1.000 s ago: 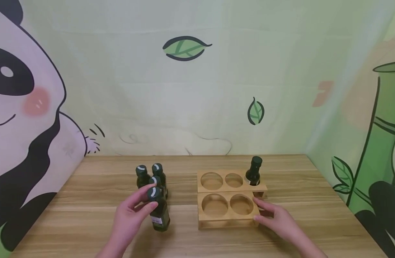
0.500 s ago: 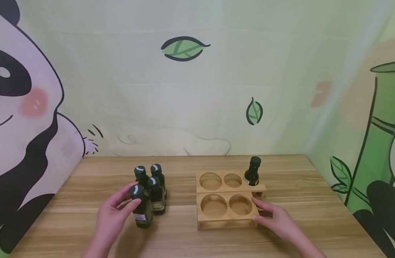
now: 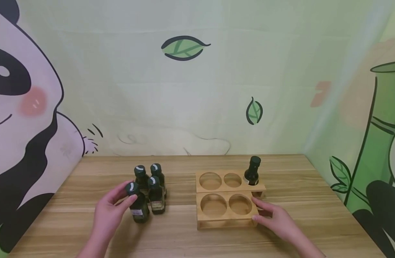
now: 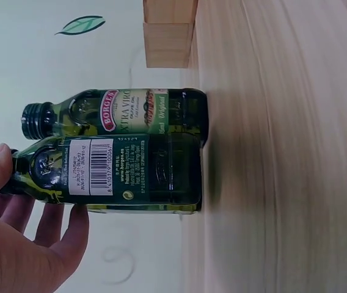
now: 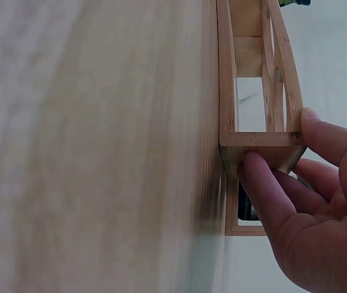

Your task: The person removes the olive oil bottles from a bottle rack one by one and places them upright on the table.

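My left hand (image 3: 129, 193) grips a dark green oil bottle (image 3: 138, 208) by its neck and cap. The bottle stands on the wooden table (image 3: 184, 240), at the front left of three similar bottles (image 3: 156, 195). In the left wrist view the held bottle (image 4: 131, 174) shows a barcode label, with a neighbouring bottle (image 4: 131, 113) touching it. My right hand (image 3: 257, 209) holds the front right corner of a wooden rack (image 3: 226, 218) with round holes in two rows. The right wrist view shows thumb and fingers (image 5: 326, 134) pinching that rack's end (image 5: 228, 91). One bottle (image 3: 253, 172) stands in the back row's right hole.
A printed panda and bamboo backdrop (image 3: 184, 89) closes off the table at the back and both sides. The rack's other holes hold nothing. Bare tabletop lies in front of the bottles and to the right of the rack.
My left hand has carried the bottle leftward, from in front of the group to its front-left side. The right hand and rack have stayed put.
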Motion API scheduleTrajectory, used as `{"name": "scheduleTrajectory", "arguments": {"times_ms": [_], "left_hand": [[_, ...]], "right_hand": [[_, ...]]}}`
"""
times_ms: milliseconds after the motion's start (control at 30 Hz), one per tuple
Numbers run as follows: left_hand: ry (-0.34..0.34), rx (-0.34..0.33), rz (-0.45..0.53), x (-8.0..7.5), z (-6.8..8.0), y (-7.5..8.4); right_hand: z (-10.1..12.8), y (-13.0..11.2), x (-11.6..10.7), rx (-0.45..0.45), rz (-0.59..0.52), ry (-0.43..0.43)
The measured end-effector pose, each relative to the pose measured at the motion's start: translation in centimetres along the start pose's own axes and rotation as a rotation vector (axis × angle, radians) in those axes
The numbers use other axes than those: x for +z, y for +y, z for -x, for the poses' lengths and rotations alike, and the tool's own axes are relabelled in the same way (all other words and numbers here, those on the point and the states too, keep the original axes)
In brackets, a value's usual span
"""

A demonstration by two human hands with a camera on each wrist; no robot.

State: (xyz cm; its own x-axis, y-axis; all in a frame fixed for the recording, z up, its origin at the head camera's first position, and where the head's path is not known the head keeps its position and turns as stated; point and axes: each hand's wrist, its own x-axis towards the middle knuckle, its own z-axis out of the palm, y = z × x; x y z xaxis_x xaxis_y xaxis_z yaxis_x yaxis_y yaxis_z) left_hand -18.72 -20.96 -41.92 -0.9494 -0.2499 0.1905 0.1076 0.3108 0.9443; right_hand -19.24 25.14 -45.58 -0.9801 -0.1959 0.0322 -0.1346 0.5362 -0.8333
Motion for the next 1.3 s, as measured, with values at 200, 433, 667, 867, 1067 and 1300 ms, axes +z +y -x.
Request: {"name": "scheduleTrajectory", "arguments": {"times_ms": [200, 433, 667, 867, 1067, 1300], "left_hand": [[-0.009, -0.036, -0.01, 0.1, -0.6, -0.1], [0.004, -0.03, 0.022, 0.3, -0.9, -0.4], [0.005, -0.03, 0.042, 0.4, -1.2, -0.4], [-0.001, -0.044, 0.042, 0.4, -1.4, -0.5], [-0.009, -0.02, 0.043, 0.5, -1.4, -0.5], [-0.039, -0.003, -0.001, 0.4, -1.5, -0.5]], "right_hand": [[0.0, -0.2, 0.1, 0.02, 0.003, 0.014], [0.0, -0.3, 0.1, 0.026, 0.007, 0.015], [0.0, -0.3, 0.1, 0.02, 0.011, 0.017], [0.0, -0.2, 0.1, 0.006, 0.005, 0.006], [0.2, -0.2, 0.2, 0.004, 0.0, 0.004], [0.0, -0.1, 0.2, 0.023, -0.01, 0.015]]}}
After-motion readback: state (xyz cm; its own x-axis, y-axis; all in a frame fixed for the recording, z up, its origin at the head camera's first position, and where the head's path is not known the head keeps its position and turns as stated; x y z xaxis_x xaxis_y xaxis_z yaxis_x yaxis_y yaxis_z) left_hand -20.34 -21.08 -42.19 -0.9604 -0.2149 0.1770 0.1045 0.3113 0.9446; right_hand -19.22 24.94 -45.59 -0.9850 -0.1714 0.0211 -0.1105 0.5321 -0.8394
